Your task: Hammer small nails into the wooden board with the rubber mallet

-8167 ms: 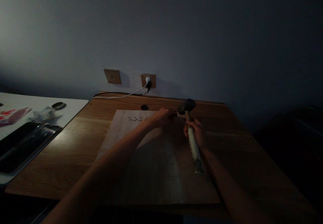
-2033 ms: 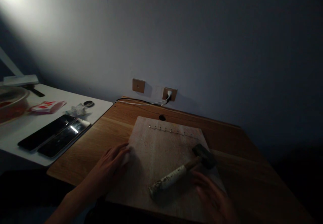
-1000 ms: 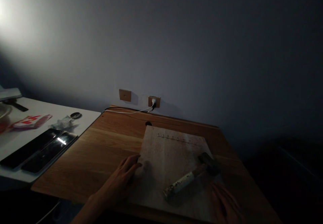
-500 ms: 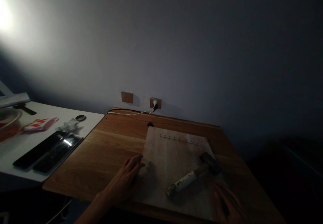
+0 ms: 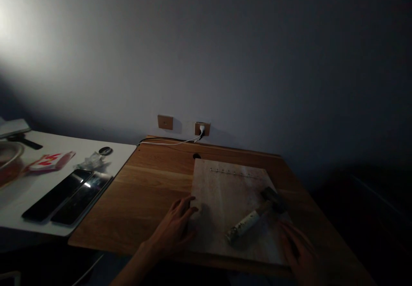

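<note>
Both hands are resting open and empty, gripping nothing. The right hand [image 5: 301, 256] is lying flat at the board's near right corner. The left hand [image 5: 177, 228] is lying with fingers spread on the board's left edge. The hammer [image 5: 252, 218] is lying on the board [image 5: 219, 187] between them, nearer the right hand and seemingly clear of both in the dim light. Its long axis is running diagonally, handle end toward the board's near edge and dark head toward its right edge.

Right hand [image 5: 298, 251] dim, wrist cut off, bowl [image 5: 8, 159] cropped left
</note>
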Motion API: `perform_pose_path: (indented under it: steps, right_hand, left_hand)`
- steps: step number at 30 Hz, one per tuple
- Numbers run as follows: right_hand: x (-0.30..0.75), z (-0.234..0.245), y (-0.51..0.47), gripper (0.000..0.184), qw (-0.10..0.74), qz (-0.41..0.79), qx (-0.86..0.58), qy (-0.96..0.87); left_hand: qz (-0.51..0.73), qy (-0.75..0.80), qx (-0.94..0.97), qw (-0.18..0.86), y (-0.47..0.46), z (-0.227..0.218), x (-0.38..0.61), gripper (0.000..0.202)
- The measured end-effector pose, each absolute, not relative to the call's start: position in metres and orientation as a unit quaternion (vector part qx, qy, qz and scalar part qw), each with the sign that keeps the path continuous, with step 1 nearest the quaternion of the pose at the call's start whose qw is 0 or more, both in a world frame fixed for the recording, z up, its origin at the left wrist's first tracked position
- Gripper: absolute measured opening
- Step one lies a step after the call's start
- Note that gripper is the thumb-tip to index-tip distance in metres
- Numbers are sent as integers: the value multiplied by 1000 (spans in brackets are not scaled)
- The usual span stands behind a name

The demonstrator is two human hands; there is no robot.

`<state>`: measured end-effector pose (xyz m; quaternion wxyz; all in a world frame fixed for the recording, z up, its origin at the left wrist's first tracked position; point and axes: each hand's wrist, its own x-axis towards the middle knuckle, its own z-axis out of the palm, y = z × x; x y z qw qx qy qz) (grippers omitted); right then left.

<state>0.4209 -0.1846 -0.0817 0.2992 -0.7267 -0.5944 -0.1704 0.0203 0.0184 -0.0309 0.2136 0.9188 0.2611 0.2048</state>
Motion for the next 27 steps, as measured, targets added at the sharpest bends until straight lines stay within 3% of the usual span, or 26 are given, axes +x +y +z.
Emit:
perform_pose_path:
  steps: [7,16,27]
  right_hand:
    - [423,-84,-183,48,320,-158,-732,-581]
    - [434,-79,-189,41,311,-101,-748,-578]
    - [525,-75,-220,65,264,-48,-839,-473]
  left_hand:
    - [221,263,916,210,16,-30,25,40]
    - [201,247,931,178,21,-14,55,44]
    - [145,121,969,157,3,-22,133,42]
